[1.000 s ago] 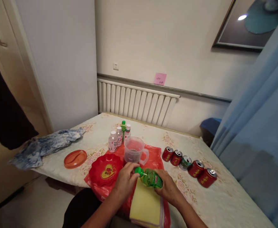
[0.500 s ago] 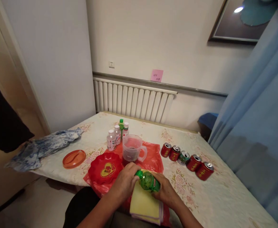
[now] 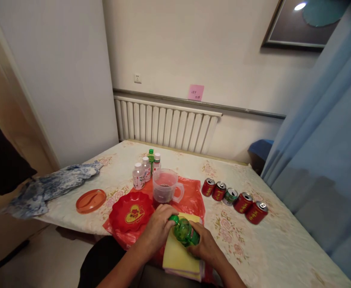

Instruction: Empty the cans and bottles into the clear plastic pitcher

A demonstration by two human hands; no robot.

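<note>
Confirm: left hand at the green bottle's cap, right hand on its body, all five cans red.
No: the head view shows the middle can green, the other four cans red. The left hand and right hand hold the green bottle as stated.

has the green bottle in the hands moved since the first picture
Yes, slightly: against the jug, the green bottle has shifted toward the bottom of the view, and yellow cloth now shows beyond it.

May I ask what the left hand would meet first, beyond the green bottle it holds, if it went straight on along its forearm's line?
The left hand would probably meet the jug first, near its handle, though depth is unclear in this single view.
</note>
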